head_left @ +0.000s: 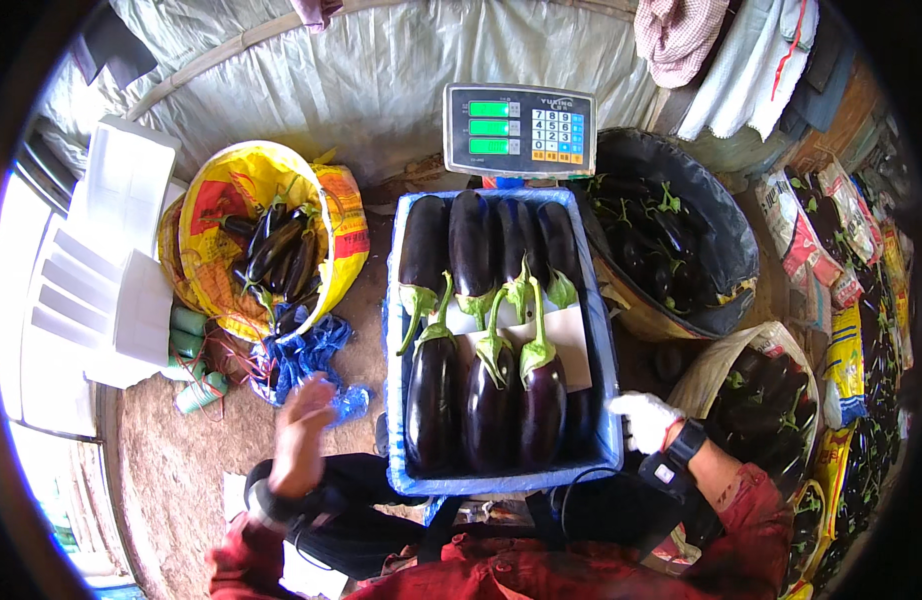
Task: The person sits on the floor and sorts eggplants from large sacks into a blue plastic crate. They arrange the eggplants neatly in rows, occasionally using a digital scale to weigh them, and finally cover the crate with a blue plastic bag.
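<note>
A tray lined with blue plastic (609, 440) sits in front of my body, below the scale display. In it, several dark purple eggplants (471, 240) form a far row, stems toward me. Three more eggplants (489, 405) lie nearer, green stems pointing away, partly over a pale sheet (573, 345). My bare left hand (303, 435) hovers left of the tray, fingers stretched out and somewhat blurred, holding nothing visible. At the tray's right rim is my right hand (646, 420) in a white glove. Its fingertips are at or close to the rim, loosely bent and apart, with no eggplant in them.
A digital scale display (521, 130) stands behind the tray. A yellow-lined basket (326, 210) of eggplants is at left, near white foam boxes (76, 290) and blue netting (306, 350). On the right stand a black-lined basket (736, 260) and a pale sack (696, 375), both with eggplants.
</note>
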The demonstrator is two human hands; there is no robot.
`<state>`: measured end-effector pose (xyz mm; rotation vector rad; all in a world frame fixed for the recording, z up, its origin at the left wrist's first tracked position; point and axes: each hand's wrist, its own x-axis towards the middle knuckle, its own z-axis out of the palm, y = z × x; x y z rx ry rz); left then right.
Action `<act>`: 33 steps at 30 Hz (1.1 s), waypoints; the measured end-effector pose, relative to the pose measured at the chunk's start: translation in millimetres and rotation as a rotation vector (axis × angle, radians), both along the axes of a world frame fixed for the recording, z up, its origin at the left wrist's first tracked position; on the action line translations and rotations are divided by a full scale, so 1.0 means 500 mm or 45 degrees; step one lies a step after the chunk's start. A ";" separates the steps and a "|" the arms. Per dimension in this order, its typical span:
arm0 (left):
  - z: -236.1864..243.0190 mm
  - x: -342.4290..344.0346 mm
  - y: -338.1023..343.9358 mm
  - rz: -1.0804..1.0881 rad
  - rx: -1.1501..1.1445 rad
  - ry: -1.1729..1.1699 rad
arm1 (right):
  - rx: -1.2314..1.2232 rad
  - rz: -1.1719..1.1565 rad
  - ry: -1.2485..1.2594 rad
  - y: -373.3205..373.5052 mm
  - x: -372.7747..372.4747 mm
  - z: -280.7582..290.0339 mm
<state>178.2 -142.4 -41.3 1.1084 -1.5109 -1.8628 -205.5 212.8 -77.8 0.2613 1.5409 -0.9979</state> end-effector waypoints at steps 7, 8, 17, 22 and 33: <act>-0.127 -0.054 0.040 -0.685 0.482 -0.441 | 0.422 0.839 0.811 0.003 0.062 -0.082; -0.122 -0.061 0.042 -0.701 0.456 -0.521 | 0.469 0.942 0.882 0.003 0.069 -0.075; -0.113 -0.054 0.027 -0.750 -0.156 -0.349 | 0.635 0.822 0.795 -0.014 0.160 0.008; -0.159 -0.023 0.006 -0.799 -0.127 -0.415 | 0.601 0.888 0.887 -0.011 0.173 -0.009; -0.161 -0.013 0.017 -1.169 -0.555 -0.528 | 0.625 0.823 0.790 -0.006 0.159 0.009</act>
